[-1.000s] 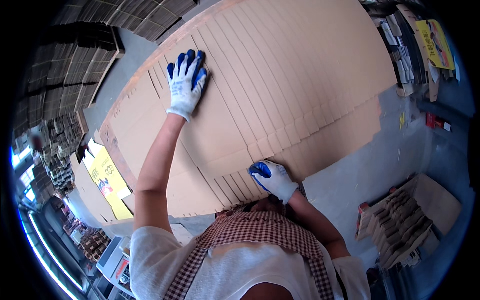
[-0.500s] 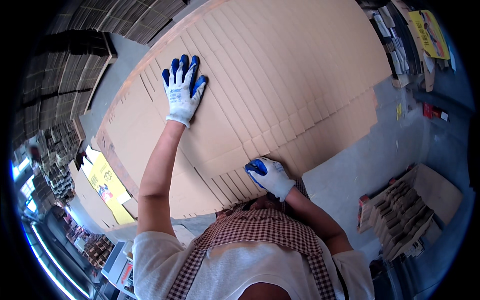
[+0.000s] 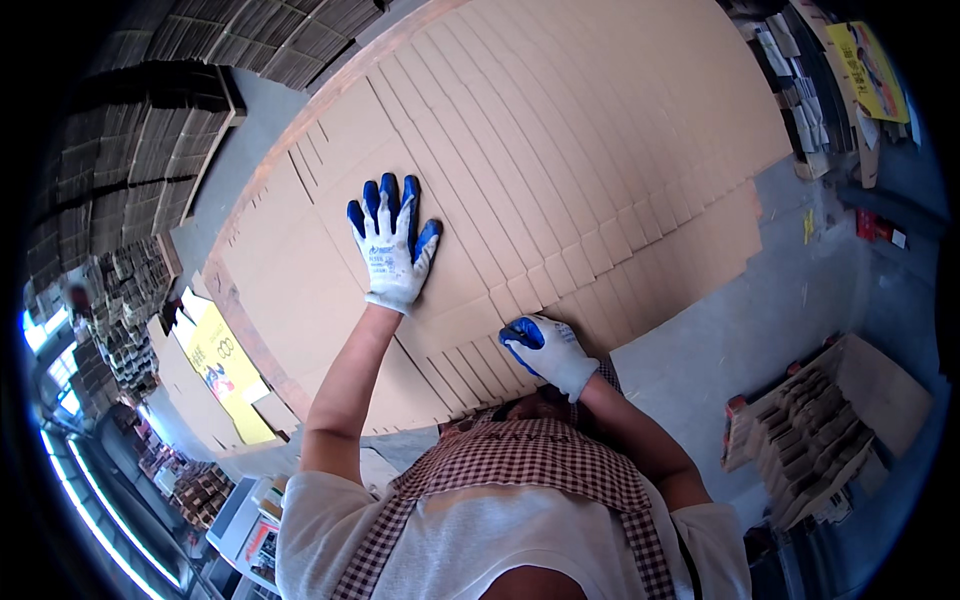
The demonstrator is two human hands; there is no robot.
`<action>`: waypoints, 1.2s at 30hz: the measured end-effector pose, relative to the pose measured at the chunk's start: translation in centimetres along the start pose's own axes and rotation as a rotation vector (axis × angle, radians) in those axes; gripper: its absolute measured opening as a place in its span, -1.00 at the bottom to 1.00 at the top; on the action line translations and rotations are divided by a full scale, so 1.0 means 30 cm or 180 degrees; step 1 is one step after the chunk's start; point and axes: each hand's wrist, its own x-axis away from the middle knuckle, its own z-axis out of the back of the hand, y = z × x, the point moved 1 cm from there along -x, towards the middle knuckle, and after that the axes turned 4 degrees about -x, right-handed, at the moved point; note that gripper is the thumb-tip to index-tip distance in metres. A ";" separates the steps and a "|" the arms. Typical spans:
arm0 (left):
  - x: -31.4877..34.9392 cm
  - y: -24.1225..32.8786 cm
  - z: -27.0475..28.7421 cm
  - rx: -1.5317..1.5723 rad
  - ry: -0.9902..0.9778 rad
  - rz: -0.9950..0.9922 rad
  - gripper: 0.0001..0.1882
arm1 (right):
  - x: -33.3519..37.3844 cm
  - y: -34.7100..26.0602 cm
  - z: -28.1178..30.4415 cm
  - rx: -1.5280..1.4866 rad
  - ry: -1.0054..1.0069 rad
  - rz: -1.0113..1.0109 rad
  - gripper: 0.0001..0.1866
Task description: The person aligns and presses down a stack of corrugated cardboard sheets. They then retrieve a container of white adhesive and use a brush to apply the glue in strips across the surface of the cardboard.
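Brown cardboard sheets (image 3: 600, 130) lie fanned out in overlapping rows across the table. My left hand (image 3: 392, 250), in a white glove with blue-coated fingers, rests flat on the sheets left of centre, its fingers spread. Close to my body, my right hand (image 3: 550, 352) wears a matching glove and is closed, fingers curled in, at the near edge of the fanned sheets. A dark bit shows between its thumb and fingers, too small to name. Slots run along the sheets' near edge beside that hand.
Tall stacks of cardboard (image 3: 120, 170) stand on the far left. A yellow printed sheet (image 3: 222, 370) lies by the table's left end. More cardboard pieces (image 3: 790, 90) are piled at the far right. At the lower right, a carton (image 3: 810, 430) holds folded cardboard.
My left hand has slid over the cardboard toward my body and a little to the right, still flat. My right hand stays closed in nearly the same spot.
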 end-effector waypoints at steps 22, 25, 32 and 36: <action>-0.013 0.011 -0.020 -0.0028 0.0054 0.0127 -0.30 | 0.022 0.011 0.025 -0.0121 0.0057 0.0000 -0.64; -0.019 0.002 -0.014 -0.0045 0.0065 0.0105 -0.32 | 0.056 0.026 0.041 0.0321 0.0661 0.0485 -0.63; -0.037 -0.045 -0.040 -0.0243 0.0168 0.0416 -0.33 | 0.034 -0.080 0.041 0.1042 0.1259 0.1301 -0.49; -0.043 -0.048 -0.052 -0.0137 0.0148 0.0462 -0.31 | -0.109 -0.179 0.027 0.2502 0.1208 0.1900 -0.44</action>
